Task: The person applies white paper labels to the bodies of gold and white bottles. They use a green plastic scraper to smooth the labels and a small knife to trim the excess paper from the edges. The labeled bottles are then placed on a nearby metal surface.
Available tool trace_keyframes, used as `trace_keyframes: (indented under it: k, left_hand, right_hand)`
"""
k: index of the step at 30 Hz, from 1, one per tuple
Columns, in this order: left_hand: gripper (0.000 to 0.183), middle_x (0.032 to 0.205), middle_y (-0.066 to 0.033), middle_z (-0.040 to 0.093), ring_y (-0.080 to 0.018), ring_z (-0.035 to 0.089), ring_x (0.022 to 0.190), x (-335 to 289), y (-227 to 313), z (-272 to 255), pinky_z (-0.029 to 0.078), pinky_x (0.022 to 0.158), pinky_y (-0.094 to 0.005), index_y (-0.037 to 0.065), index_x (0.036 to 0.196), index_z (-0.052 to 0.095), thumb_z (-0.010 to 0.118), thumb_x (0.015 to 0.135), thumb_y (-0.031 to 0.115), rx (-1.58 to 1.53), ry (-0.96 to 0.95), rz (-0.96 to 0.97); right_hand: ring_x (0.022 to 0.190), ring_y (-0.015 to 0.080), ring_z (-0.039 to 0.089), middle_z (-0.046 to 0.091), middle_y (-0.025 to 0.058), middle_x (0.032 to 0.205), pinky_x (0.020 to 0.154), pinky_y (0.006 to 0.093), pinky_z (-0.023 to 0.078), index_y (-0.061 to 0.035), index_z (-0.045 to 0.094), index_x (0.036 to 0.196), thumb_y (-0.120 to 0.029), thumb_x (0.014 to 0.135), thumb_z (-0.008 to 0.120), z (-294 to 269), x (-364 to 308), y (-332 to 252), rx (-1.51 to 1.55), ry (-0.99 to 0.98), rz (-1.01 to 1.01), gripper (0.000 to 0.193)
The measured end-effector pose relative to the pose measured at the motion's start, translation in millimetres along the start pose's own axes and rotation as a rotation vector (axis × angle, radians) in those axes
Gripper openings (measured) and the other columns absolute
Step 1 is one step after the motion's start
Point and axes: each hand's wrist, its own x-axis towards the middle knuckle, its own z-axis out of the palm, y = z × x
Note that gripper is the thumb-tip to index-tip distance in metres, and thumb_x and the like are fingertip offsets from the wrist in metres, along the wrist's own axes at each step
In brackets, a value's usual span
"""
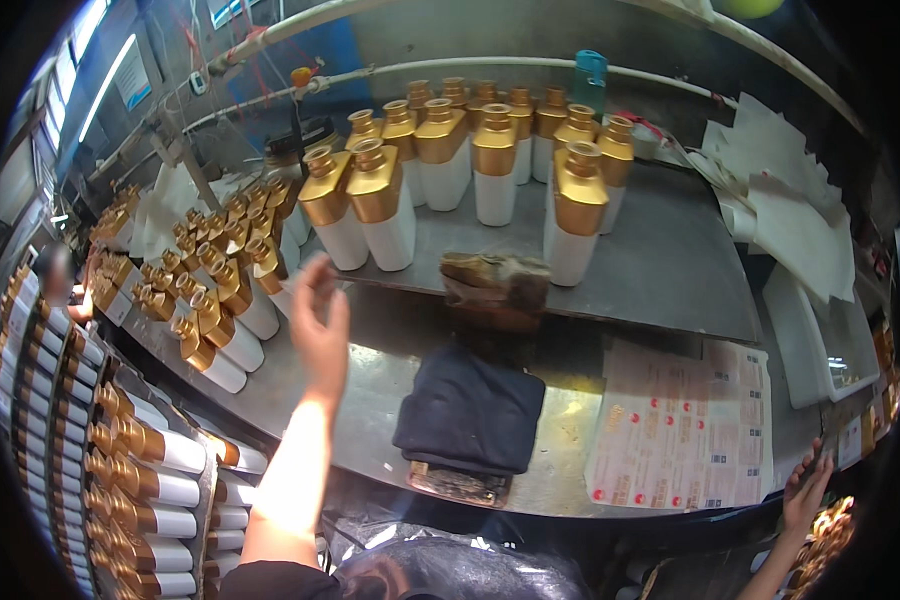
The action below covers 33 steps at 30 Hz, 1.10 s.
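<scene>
My left hand (320, 315) reaches forward over the metal bench (365, 395) with its fingers stretched out and nothing in them. It is nearest to white bottles with gold shoulders and necks, such as the front bottle (382, 205), and to the bottle group (220, 330) on the left. Far off at the lower right, my right hand (808, 492) has its fingers curled around a thin dark thing (818, 455) that I cannot make out. Between the hands lies a folded dark blue cloth (470, 410) on a worn block. Behind it sits a brown, worn block (495, 288).
A printed label sheet (680, 430) lies on the right of the bench. Beyond it stand a white bin (805, 335) and white paper sheets (780, 190). Racked bottles (155, 490) fill the lower left. A teal cup (590, 75) stands at the back. Another person (58, 275) is at far left.
</scene>
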Motion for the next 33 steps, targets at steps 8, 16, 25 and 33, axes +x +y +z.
trace_keyframes:
  k: [8, 16, 25, 33]
  left_hand:
    - [0.083, 0.134, -0.0193, 0.048, -0.025, 0.05, 0.122, 108, -81, 7, 0.041, 0.102, -0.0356, 0.0, 0.14, 0.039, 0.082, 0.073, 0.024, -0.029, 0.037, 0.127]
    - [0.058, 0.12, -0.0122, 0.053, -0.0231, 0.05, 0.113, 98, -155, -39, 0.04, 0.096, -0.0404, 0.005, 0.126, 0.051, 0.054, 0.09, 0.05, -0.119, 0.056, -0.338]
    - [0.063, 0.131, -0.0081, 0.049, -0.022, 0.047, 0.121, 24, -28, -69, 0.038, 0.102, -0.0411, 0.009, 0.135, 0.045, 0.047, 0.093, 0.057, -0.447, -0.094, -0.631]
    - [0.071, 0.14, -0.0082, 0.047, -0.0215, 0.046, 0.128, -44, 55, 29, 0.037, 0.105, -0.0383, 0.008, 0.142, 0.04, 0.044, 0.094, 0.06, -0.493, -0.463, -1.029]
  right_hand:
    - [0.078, 0.0068, 0.057, 0.061, -0.003, 0.098, 0.069, 0.0237, 0.051, -0.0171, 0.047, 0.136, -0.019, 0.099, 0.053, 103, -70, 26, -0.192, -0.285, -0.021, 0.037]
    - [0.093, 0.0139, 0.057, 0.059, 0.0013, 0.11, 0.078, 0.0325, 0.051, -0.015, 0.051, 0.128, -0.021, 0.102, 0.046, 99, -146, 14, -0.073, -0.253, -0.029, 0.027]
    - [0.048, 0.0078, 0.039, 0.042, -0.0028, 0.055, 0.047, 0.0219, 0.032, -0.0056, 0.056, 0.073, -0.042, 0.1, 0.048, 114, -149, 7, -0.165, -0.324, 0.011, 0.046]
    - [0.051, 0.0052, 0.042, 0.049, -0.0025, 0.059, 0.049, 0.0204, 0.034, 0.0015, 0.065, 0.088, -0.029, 0.1, 0.05, 93, -116, 16, -0.728, -0.214, -0.104, 0.036]
